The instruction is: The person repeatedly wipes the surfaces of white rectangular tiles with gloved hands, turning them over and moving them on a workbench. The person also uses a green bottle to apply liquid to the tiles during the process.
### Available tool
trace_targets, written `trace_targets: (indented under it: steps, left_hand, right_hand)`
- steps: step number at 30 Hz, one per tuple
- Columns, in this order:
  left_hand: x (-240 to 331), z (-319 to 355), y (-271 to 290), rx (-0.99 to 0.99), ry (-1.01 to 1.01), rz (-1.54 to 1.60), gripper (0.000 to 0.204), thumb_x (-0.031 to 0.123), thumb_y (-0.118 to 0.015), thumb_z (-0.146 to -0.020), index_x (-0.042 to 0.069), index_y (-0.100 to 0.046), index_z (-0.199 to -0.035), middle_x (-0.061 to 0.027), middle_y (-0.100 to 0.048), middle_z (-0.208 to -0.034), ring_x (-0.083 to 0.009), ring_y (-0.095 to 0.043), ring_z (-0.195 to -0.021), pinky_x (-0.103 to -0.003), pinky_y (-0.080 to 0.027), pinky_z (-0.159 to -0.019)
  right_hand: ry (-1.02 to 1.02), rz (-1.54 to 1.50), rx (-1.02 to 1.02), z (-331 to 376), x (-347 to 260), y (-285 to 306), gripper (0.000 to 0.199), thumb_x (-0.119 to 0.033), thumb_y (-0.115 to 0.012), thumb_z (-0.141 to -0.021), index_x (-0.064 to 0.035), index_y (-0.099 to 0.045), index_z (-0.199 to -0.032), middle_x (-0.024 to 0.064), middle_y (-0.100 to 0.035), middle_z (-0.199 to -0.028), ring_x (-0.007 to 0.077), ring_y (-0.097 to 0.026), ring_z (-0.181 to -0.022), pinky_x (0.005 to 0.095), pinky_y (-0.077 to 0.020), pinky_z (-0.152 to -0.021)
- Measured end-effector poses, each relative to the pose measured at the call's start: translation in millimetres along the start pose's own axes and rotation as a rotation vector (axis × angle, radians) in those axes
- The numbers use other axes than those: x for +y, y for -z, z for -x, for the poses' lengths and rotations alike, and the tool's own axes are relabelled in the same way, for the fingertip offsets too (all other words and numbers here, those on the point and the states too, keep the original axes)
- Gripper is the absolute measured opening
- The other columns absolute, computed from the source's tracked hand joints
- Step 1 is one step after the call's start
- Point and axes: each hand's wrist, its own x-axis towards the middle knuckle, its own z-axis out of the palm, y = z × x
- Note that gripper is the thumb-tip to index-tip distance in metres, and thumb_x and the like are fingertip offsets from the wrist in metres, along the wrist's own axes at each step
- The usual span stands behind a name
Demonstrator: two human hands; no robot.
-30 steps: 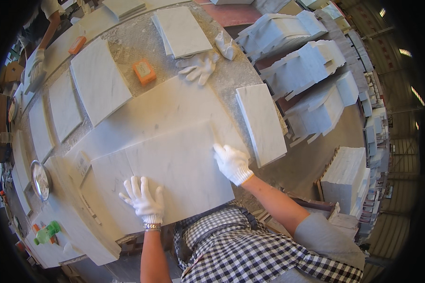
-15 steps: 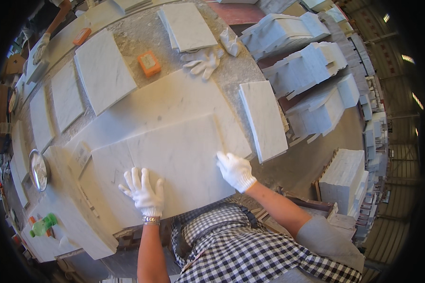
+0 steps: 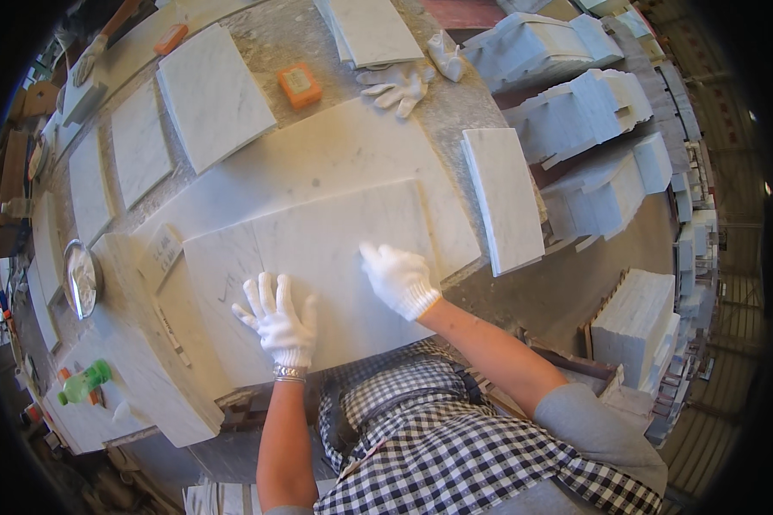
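Note:
A pale marble slab, lightly veined, lies in front of me on a larger marble slab. My left hand, in a white knitted glove, rests flat on the upper slab's left part with its fingers spread. A small pencil-like mark shows beside it. Over the right part of the same slab is my right hand, also gloved. Its fingers are bunched together and the fingertips point left at the slab's surface. Whether anything small is in them is hidden.
Orange block and white gloves lie beyond the slabs. Marble pieces stand around, one narrow piece at right. At left are a metal bowl and a green bottle. A co-worker's gloved hand is far left.
My right hand has moved left from the upper slab's right edge onto its face. My left hand keeps its place on the slab. The whole view has shifted slightly.

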Motion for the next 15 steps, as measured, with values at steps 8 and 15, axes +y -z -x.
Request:
trace_targets:
  steps: [8,15]
  left_hand:
    - [2,-1,-1,0.045,-0.015,0.026,0.062,0.036,-0.078,-0.082,0.014,-0.057,-0.136,-0.0124,-0.044,-0.154,-0.0391,-0.027,-0.151,-0.069,-0.007,-0.12]
    - [1,-1,0,-0.001,0.012,-0.009,0.061,0.034,-0.079,-0.082,0.015,-0.056,-0.136,-0.0114,-0.041,-0.156,-0.0386,-0.028,-0.15,-0.069,-0.008,-0.12]
  right_hand:
    - [0.084,-0.041,-0.343,85,-22,32,0.018,-0.022,-0.059,-0.092,-0.0165,-0.064,-0.109,0.0037,-0.061,-0.071,0.0208,-0.064,-0.058,0.039,-0.05,-0.048]
    - [-0.21,0.026,0.065,-4,77,19,0.016,-0.022,-0.061,-0.094,-0.015,-0.061,-0.109,0.0078,-0.06,-0.073,0.0285,-0.065,-0.065,0.0435,-0.0518,-0.054]
